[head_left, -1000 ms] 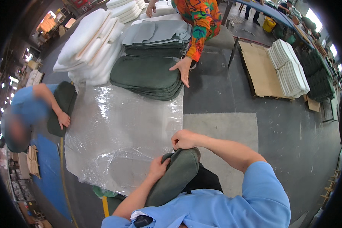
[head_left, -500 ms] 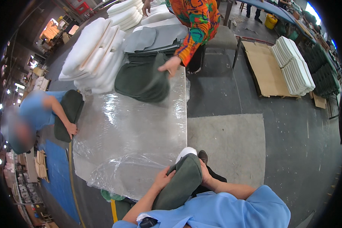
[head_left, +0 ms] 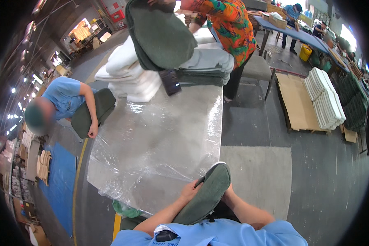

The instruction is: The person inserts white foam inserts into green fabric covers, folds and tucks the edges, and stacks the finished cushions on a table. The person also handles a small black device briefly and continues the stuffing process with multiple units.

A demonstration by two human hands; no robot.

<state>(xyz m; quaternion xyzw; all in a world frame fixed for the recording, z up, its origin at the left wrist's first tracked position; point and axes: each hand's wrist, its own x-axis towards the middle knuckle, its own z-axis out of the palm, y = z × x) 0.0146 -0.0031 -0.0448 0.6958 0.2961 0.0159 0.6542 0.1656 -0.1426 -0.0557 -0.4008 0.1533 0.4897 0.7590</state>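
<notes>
On my feed, the green cushion (head_left: 207,190) sits at the desk's (head_left: 164,131) near right corner, held by the left hand (head_left: 189,191). The right hand's (head_left: 229,192) fingers hide behind it; I can't tell their grip. Covering looks mostly done, one white edge (head_left: 220,163) bare.

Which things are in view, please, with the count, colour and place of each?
Padded piece: one, green, between the hands
Table: one, grey, plastic-covered, centre
Raised pieces: at least two, dark green, lifted, table's far end
White pads: several, white, table's far left
Flat pieces: several, grey, table's far right
Patterned-top co-worker: one, orange, behind table
Blue-shirted co-worker: one, blue, left
Chair: one, grey, right of table
Cardboard: one, brown, right floor
Panels: many, white, on cardboard
Bucket: one, yellow, far right
Long table: one, blue, far right
Mat: one, blue, left floor
Left hand: one, bare, gripping padded piece
Right hand: one, bare, partly hidden behind it
</notes>
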